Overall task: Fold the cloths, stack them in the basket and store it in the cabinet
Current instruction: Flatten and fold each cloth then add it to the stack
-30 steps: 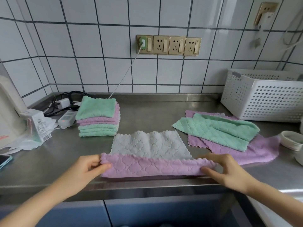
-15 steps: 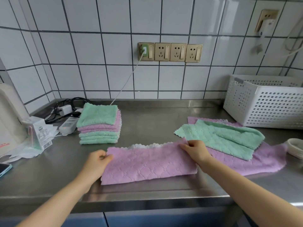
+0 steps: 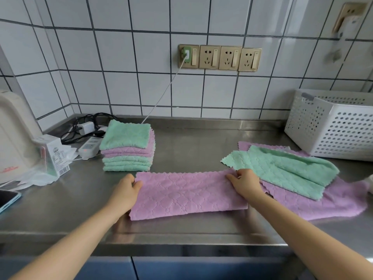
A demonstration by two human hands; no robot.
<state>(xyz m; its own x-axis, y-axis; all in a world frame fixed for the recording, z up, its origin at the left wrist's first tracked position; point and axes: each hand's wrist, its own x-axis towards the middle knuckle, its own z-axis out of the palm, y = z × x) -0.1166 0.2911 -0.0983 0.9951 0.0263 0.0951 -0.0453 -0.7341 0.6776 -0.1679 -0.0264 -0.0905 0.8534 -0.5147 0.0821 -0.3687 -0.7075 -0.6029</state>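
Note:
A purple cloth [image 3: 187,196] lies folded in half lengthwise on the steel counter [image 3: 191,150]. My left hand [image 3: 127,190] pinches its far left corner, and my right hand [image 3: 245,181] pinches its far right corner. A stack of folded green and purple cloths [image 3: 128,146] stands at the back left. To the right, an unfolded green cloth [image 3: 282,170] lies on an unfolded purple cloth [image 3: 323,205]. The white perforated basket [image 3: 331,126] sits at the back right, and I see nothing inside it.
A power strip [image 3: 89,147], chargers and cables lie at the back left beside a small box [image 3: 53,153] and a beige appliance [image 3: 14,134]. A phone [image 3: 8,199] rests at the left edge. Wall sockets [image 3: 220,57] sit above. Blue cabinet fronts [image 3: 121,267] run below.
Both hands carried the cloth's near purple edge over to the far edge, covering the grey side. The cloth now lies folded in half with the edges lined up.

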